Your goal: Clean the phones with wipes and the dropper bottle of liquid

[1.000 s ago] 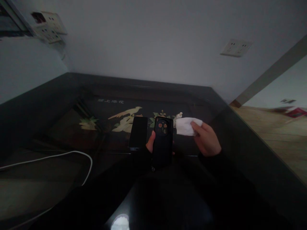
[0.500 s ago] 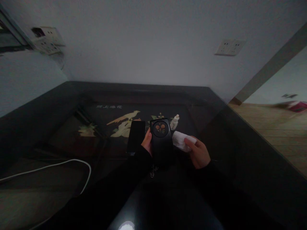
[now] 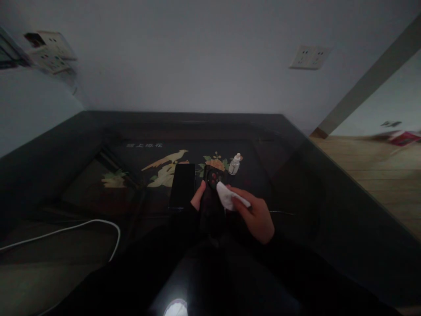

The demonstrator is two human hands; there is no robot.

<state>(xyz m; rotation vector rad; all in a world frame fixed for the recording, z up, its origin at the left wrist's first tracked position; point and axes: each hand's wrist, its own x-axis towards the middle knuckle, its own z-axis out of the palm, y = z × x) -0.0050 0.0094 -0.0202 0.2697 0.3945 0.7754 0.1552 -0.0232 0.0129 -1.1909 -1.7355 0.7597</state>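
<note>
My left hand (image 3: pixel 198 200) grips a black phone (image 3: pixel 212 193), back side up, with its round camera cluster facing me. A white tissue (image 3: pixel 227 198) is pinched in my right hand (image 3: pixel 255 215) and pressed against the phone's back, just below the cameras. A second dark phone (image 3: pixel 182 190) lies flat on the table to the left of my left hand. A small white dropper bottle (image 3: pixel 234 164) stands upright behind the held phone, a little to the right.
The dark glass table (image 3: pixel 296 184) has a painted bird and flower inlay underneath. A white cable (image 3: pixel 82 230) loops across its left part. Wall sockets (image 3: pixel 309 57) sit on the back wall. Wooden floor (image 3: pixel 378 175) lies beyond the table's right edge.
My right hand has brought the tissue leftward from beside the phone onto its back. The held phone has tilted and come lower. The small bottle, hidden before by the tissue, now shows.
</note>
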